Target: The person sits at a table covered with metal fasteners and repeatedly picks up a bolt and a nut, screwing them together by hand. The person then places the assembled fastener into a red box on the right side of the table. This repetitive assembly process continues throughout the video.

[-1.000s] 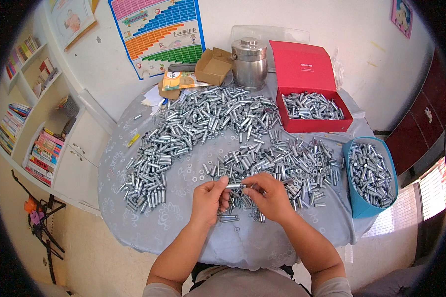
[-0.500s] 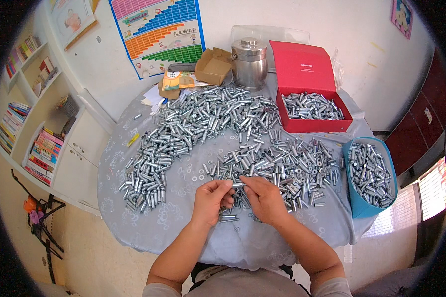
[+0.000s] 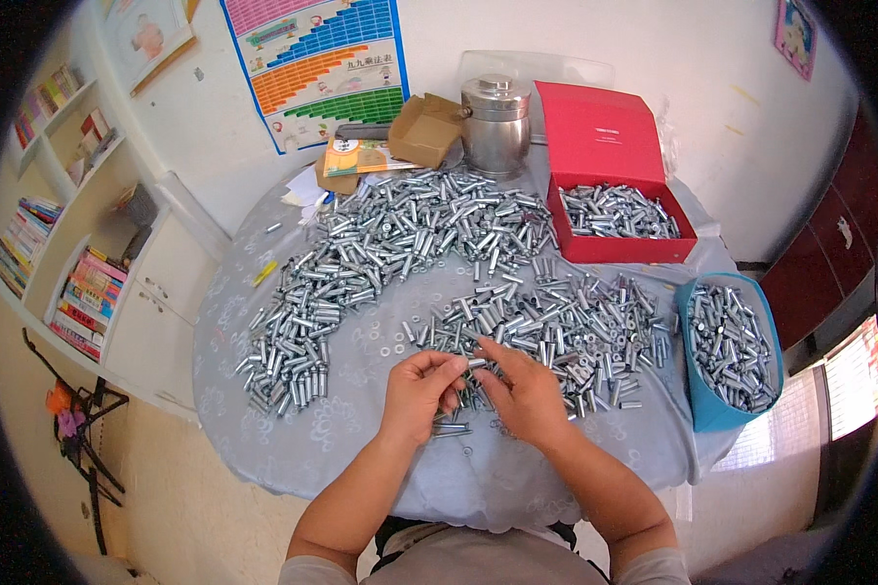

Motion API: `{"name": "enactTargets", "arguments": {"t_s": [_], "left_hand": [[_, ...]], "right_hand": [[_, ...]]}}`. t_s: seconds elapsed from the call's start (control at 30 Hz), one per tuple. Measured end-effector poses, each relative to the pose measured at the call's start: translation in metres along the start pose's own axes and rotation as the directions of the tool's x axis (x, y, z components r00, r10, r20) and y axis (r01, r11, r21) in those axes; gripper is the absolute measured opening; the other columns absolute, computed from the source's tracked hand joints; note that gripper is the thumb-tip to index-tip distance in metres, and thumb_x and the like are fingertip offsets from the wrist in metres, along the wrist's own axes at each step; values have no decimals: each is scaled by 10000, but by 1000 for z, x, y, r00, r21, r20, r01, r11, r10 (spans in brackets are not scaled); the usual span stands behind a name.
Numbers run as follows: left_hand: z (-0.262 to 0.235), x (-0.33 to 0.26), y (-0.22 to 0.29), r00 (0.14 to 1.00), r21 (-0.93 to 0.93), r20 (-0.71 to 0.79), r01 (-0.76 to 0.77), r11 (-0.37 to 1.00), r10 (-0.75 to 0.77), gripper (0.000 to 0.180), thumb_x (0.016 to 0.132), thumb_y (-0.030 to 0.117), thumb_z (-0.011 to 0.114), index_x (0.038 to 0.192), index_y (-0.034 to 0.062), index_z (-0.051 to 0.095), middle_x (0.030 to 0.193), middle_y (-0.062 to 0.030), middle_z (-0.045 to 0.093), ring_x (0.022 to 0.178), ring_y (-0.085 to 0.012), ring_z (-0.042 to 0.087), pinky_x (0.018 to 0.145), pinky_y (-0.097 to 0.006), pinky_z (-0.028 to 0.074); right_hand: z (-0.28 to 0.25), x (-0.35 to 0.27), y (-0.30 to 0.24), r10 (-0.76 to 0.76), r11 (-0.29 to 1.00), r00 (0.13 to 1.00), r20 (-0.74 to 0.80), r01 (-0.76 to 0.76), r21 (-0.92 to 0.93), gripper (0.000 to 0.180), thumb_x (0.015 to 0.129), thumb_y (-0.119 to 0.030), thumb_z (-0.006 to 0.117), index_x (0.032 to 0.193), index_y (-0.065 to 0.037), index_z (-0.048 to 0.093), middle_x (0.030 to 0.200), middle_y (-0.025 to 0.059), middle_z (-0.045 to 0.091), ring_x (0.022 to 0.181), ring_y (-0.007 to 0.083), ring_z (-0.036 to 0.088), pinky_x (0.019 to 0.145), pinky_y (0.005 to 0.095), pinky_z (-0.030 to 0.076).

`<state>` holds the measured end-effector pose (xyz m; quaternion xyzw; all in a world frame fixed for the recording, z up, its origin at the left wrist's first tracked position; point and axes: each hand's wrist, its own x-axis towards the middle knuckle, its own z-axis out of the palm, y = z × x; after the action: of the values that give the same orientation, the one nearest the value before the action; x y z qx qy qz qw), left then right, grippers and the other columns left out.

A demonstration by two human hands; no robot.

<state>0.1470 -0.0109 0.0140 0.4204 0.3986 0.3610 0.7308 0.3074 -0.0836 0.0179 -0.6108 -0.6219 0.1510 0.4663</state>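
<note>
My left hand [image 3: 418, 392] and my right hand [image 3: 525, 392] meet over the near middle of a round table draped in a grey cloth [image 3: 361, 458]. Together they pinch one small silver metal sleeve bolt [image 3: 476, 363] between the fingertips. Just beyond them lies a heap of the same silver parts [image 3: 556, 327]. A longer band of silver parts [image 3: 380, 253] curves along the left and far side. A few loose washers [image 3: 390, 343] and one bolt [image 3: 451, 429] lie beside my left hand.
A red box [image 3: 619, 244] with its lid up holds silver parts at the far right. A blue basket [image 3: 727, 341] full of parts sits at the right edge. A steel canister [image 3: 495, 125], a cardboard box [image 3: 424, 130] and a booklet [image 3: 361, 156] stand at the back. Bookshelves [image 3: 59, 224] stand at the left.
Both hands have stayed in the same spot, working their fingers on the small part; the right hand's fingers now reach further over toward the left hand.
</note>
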Motion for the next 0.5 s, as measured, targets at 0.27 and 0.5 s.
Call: {"name": "enactTargets", "arguments": {"t_s": [0.27, 0.5], "left_hand": [[-20, 8, 0, 974, 504, 102, -225, 834, 201, 215, 911, 242, 714, 957, 32, 719, 790, -79, 687, 597, -140, 601, 537, -275, 466], [-54, 51, 30, 745, 914, 189, -371, 162, 640, 217, 881, 198, 683, 1014, 34, 734, 970, -158, 705, 863, -307, 679, 727, -369, 537]], "right_hand": [[-22, 9, 17, 119, 993, 992, -36, -119, -5, 257, 862, -75, 689, 1113, -40, 647, 1033, 163, 622, 880, 358, 647, 774, 402, 525], [-25, 8, 19, 106, 993, 984, -145, -113, -34, 314, 855, -80, 694, 1156, -32, 618, 1135, 163, 581, 785, 316, 645, 715, 384, 527]]}}
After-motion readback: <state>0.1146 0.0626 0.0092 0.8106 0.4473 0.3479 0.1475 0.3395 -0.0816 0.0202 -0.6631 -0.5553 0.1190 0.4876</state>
